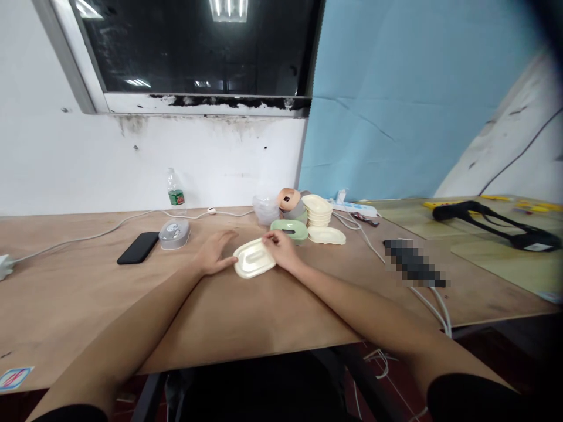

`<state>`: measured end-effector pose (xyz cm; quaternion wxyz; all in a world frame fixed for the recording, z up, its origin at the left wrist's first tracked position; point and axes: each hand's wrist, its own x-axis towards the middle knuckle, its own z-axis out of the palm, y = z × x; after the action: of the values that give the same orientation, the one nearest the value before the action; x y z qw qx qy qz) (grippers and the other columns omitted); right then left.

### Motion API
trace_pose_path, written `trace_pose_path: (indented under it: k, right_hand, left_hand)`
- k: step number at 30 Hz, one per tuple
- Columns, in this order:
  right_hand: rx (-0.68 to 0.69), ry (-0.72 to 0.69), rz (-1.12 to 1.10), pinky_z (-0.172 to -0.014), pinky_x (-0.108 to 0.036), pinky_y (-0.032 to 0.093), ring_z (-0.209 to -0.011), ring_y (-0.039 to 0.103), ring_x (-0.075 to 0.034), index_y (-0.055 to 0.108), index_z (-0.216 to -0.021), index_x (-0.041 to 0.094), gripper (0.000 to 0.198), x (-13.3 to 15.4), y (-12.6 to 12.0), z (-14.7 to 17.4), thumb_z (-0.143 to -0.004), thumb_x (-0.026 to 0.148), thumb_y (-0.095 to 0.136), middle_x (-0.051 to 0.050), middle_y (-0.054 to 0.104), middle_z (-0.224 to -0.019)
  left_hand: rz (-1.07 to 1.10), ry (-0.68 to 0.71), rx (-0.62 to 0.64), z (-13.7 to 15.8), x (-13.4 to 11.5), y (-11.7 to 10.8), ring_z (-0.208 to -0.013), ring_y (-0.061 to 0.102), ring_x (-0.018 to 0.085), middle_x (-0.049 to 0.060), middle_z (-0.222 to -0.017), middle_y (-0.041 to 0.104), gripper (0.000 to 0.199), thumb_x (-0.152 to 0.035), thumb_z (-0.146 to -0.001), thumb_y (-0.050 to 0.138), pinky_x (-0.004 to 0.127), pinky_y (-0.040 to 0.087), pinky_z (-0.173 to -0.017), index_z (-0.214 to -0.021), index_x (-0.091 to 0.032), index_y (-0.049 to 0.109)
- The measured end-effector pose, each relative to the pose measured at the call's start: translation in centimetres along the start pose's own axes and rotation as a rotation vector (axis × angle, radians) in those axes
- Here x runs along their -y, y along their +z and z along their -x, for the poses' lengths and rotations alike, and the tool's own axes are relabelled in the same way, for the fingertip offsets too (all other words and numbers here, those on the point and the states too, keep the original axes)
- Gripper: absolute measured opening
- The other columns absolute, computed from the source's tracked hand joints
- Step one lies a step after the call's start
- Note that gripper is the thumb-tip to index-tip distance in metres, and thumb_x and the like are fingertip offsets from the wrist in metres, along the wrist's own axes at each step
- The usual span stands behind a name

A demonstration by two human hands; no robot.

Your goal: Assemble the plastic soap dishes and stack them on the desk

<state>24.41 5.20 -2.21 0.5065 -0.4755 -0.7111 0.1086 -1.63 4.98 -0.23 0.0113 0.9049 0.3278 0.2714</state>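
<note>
A cream oval plastic dish (254,258) with a raised oval in its middle is tilted just above or on the table in front of me. My right hand (280,248) is closed, its fingertips pinching the dish's upper right edge. To the left, my left hand (216,252) has its fingers stretched apart, with the thumb at the dish's left edge. Behind my right hand lies a green oval piece with a dark slot (294,229). A stack of cream dishes (317,210) rises at its right, and one more cream dish (328,235) lies in front of the stack.
A clear plastic bag (265,208) and an orange piece (288,199) sit beside the stack. Leftward are a round-cornered grey container (175,234), a black phone (138,248) and a bottle (175,189). White cables (369,241) and a blurred dark object (413,262) lie at right.
</note>
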Motion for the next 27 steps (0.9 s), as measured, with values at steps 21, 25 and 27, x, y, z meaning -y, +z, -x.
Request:
trace_pose_path:
  k: [21, 25, 27]
  right_hand:
    - [0.11, 0.005, 0.531, -0.089, -0.038, 0.042, -0.103, 0.06, -0.026, 0.072, -0.096, 0.022, 0.031, -4.7, -4.9, -2.5, -0.079, 0.047, 0.069, -0.007, 0.07, -0.106]
    - [0.066, -0.063, 0.456, -0.086, -0.037, 0.043, -0.091, 0.063, -0.023, 0.073, -0.082, 0.021, 0.025, -4.5, -4.6, -2.5, -0.083, 0.045, 0.065, -0.006, 0.073, -0.09]
    - [0.004, -0.096, 0.429, -0.087, -0.039, 0.043, -0.09, 0.063, -0.024, 0.073, -0.08, 0.021, 0.026, -4.4, -4.6, -2.5, -0.084, 0.046, 0.064, -0.006, 0.073, -0.087]
  left_hand:
    - [-0.159, -0.486, -0.039, -0.5, 2.0, 2.2, -0.107, 0.062, 0.029, 0.007, -0.113, 0.07, 0.034, -0.047, -0.087, 0.054, 0.046, 0.042, -0.096, -0.105, -0.022, 0.068]
    - [-0.073, -0.456, -0.054, -0.5, 1.8, 1.8, -0.099, 0.064, 0.026, 0.007, -0.105, 0.071, 0.044, -0.054, -0.092, 0.043, 0.042, 0.046, -0.09, -0.109, -0.02, 0.066]
    - [0.008, -0.418, -0.052, -0.4, 1.5, 1.7, -0.094, 0.065, 0.024, 0.007, -0.103, 0.071, 0.051, -0.057, -0.093, 0.039, 0.039, 0.048, -0.087, -0.117, -0.019, 0.062]
